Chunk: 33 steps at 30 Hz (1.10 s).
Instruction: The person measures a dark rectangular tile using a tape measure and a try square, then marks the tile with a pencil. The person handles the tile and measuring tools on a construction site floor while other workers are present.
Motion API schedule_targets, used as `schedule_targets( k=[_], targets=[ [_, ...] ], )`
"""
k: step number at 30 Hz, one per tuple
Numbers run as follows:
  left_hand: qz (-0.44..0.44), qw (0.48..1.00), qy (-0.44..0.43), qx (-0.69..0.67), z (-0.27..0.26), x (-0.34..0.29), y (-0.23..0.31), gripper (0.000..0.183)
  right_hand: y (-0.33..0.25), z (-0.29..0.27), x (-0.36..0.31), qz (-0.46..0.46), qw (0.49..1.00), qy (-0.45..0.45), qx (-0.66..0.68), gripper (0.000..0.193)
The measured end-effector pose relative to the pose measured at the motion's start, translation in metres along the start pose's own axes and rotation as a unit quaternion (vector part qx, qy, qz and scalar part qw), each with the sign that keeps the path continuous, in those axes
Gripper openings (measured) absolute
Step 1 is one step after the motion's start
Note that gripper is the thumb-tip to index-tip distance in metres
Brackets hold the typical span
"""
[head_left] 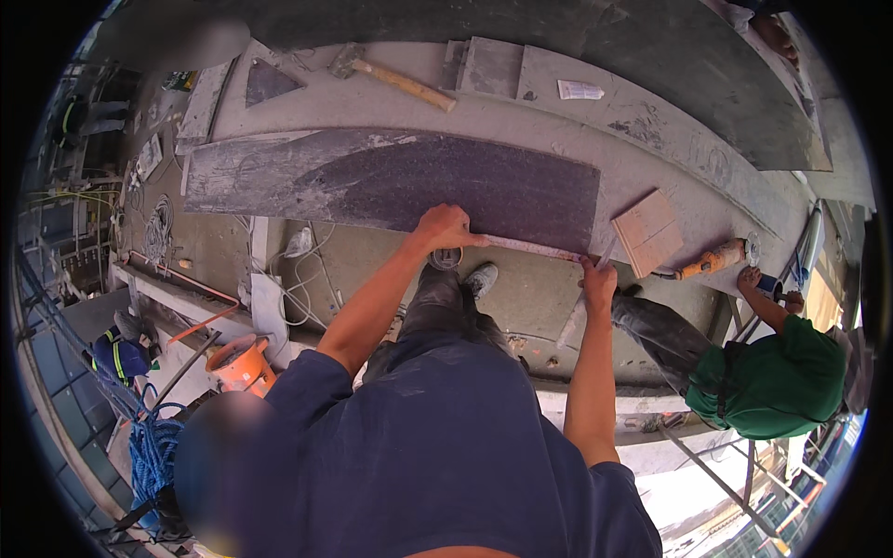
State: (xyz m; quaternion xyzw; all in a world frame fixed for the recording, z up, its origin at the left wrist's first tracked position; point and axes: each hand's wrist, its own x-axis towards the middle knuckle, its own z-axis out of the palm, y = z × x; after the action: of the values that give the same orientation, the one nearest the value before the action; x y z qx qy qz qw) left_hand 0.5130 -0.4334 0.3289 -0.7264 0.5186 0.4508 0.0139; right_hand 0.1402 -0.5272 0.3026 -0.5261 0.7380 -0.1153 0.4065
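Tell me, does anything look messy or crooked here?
Yes. The long dark grey stone slab has whitish smears over its left part, unlike its darker right part; perhaps dust. The squarish pinkish-brown board sits askew beside its right end.

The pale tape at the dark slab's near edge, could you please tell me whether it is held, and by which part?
The pale tape is held at both ends of its straight stretch: left hand at the left, right hand at the right.
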Motion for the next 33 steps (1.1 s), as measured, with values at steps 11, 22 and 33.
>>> schedule_targets(
  k=[11,22,33],
  targets=[
    [-0.018,0.946,0.166,-0.279,0.032,-0.093,0.015,0.072,-0.046,0.010,-0.109,-0.131,0.960,-0.174,0.175,0.040],
    [-0.122,0.881,0.439,-0.127,-0.097,-0.102,-0.180,0.061,0.007,0.001,-0.099,-0.121,0.970,-0.210,-0.019,0.033],
    [-0.130,0.846,0.511,0.077,-0.179,-0.067,-0.275,0.034,-0.072,0.090,-0.103,-0.080,0.984,-0.149,-0.048,0.039]
  ],
)
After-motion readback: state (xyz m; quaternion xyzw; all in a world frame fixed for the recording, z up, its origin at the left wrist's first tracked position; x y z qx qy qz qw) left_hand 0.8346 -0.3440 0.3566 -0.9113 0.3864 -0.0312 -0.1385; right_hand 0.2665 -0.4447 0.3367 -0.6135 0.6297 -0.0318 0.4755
